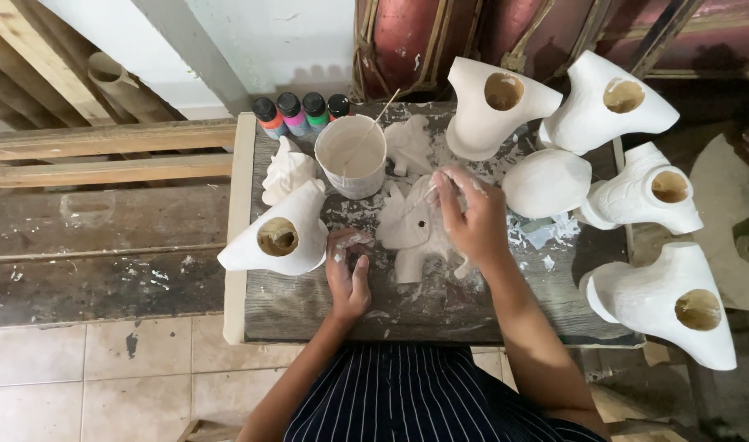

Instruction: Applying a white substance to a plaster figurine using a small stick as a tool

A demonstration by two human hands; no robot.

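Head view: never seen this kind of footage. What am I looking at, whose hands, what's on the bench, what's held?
There is no machine here. One camera sits on a person's head and looks down, so both arms entering from the bottom are that person's own.

The surface is a small wooden bench, flecked with white. In its middle lies a white elephant-shaped figure. The left hand rests beside it, steadying its edge. The right hand holds a thin brush in its fingers, tip on the figure.

Behind stand a white cup of white paint with a stick in it and four small paint bottles. White hollow casts with round holes ring the bench.
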